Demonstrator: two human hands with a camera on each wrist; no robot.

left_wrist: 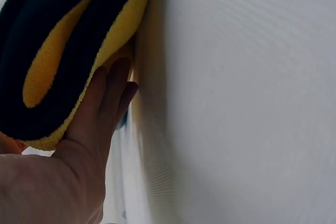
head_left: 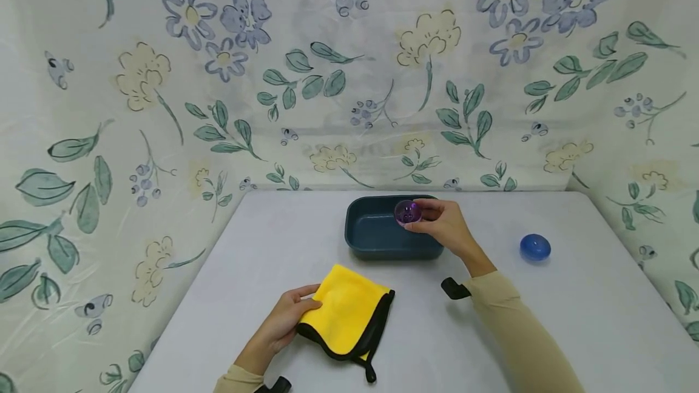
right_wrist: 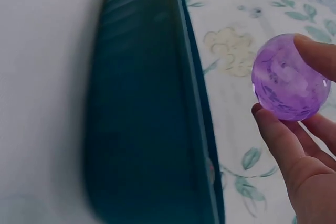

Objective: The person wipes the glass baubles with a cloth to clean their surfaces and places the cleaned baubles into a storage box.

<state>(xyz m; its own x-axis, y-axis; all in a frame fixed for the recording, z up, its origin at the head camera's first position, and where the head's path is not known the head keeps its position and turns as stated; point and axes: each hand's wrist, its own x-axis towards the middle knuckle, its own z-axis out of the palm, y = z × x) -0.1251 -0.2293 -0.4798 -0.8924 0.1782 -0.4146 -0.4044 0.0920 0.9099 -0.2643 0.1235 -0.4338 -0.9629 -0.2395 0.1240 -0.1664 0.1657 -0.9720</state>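
A clear purple ball (head_left: 408, 213) is pinched between the thumb and fingers of my right hand (head_left: 445, 226), above the right part of a dark teal tub (head_left: 393, 255). In the right wrist view the purple ball (right_wrist: 290, 77) shows beside the tub's rim, apart from it. My left hand (head_left: 284, 317) grips the left side of a folded yellow cloth (head_left: 346, 308) with black edging and a small loop. The left wrist view shows the cloth's folded layers (left_wrist: 39, 77), thumb largely hidden and fingers beneath.
A blue ball (head_left: 535, 247) sits on the white table (head_left: 480, 344), to the right of the tub. A flower-printed sheet (head_left: 382, 96) hangs behind the table and along its sides. A black wrist mount (head_left: 455, 288) sticks out from the right sleeve.
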